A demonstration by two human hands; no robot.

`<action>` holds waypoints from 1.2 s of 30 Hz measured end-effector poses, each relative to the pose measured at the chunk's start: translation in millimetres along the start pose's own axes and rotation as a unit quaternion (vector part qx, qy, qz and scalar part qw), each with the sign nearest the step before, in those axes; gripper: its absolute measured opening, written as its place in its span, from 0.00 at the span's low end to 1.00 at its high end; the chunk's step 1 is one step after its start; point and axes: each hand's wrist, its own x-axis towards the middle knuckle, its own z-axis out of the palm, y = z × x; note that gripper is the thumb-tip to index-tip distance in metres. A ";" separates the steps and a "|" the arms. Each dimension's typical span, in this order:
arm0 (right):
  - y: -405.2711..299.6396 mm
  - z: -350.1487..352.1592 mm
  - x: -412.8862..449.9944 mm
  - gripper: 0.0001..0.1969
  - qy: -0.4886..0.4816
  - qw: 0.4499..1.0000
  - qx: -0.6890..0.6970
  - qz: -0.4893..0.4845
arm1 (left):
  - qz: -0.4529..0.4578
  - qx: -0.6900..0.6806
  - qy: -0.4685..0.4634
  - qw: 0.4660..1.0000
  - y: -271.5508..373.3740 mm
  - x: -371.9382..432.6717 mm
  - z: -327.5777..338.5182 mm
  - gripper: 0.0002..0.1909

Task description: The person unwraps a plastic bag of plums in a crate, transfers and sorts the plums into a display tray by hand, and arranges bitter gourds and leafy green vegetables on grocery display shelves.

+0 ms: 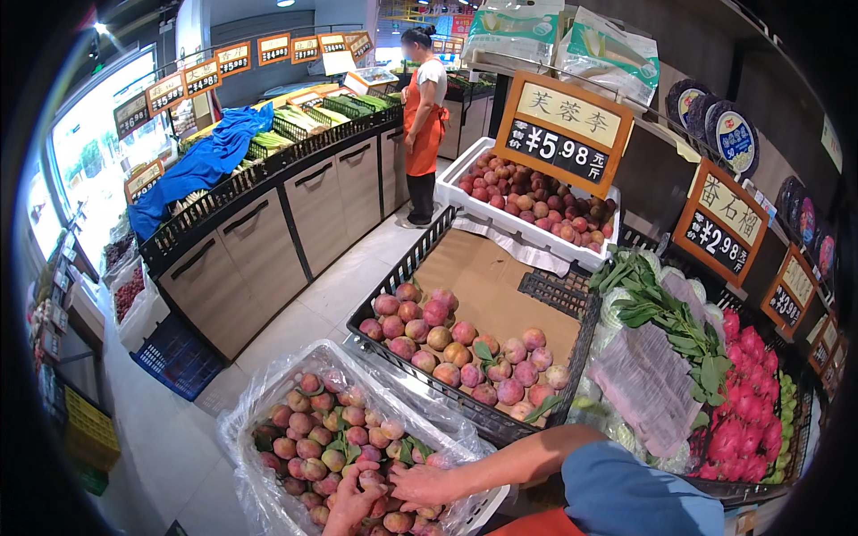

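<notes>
A white plastic crate [480,514] lined with clear plastic film [234,429] sits low before me, filled with red-purple plums [310,449] and some green leaves. My left hand [355,501] is down among the plums, its fingers curled around one plum [371,478]. Close beside it, my right hand [423,486] reaches in from the right, fingers bent down on the fruit; whether it grips one is hidden. Beyond the crate stands a black plastic display tray [462,400] lined with cardboard [493,268]. Larger plums [458,353] lie in its near part, some with leaves.
Behind the tray is a white foam box [462,194] of smaller plums. At right are net-wrapped fruit under paper [647,382] and leaves, then dragon fruit [744,402]. Price signs [563,134] hang above. A person in an orange apron [423,120] stands by the vegetable counter [322,187].
</notes>
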 end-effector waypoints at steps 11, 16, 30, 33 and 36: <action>1.8 -10.1 6.5 0.17 0.007 0.998 0.054 0.043 | 0.018 0.002 0.045 0.999 28.3 -5.2 14.7 0.24; 12.8 -15.2 15.8 0.16 0.015 0.982 0.173 0.071 | 0.031 -0.121 0.006 0.992 37.4 -6.6 6.2 0.22; 52.7 -46.4 28.9 0.21 -0.133 0.823 0.545 0.094 | 0.012 -0.368 0.145 0.918 -3.3 38.0 -12.0 0.18; 62.8 -104.2 21.6 0.19 -0.168 0.763 0.610 0.132 | 0.025 -0.346 0.134 0.928 -7.6 47.5 -15.7 0.19; 84.8 -186.4 6.7 0.17 -0.056 0.772 0.618 0.138 | 0.020 -0.328 0.093 0.940 -2.7 37.3 -23.2 0.19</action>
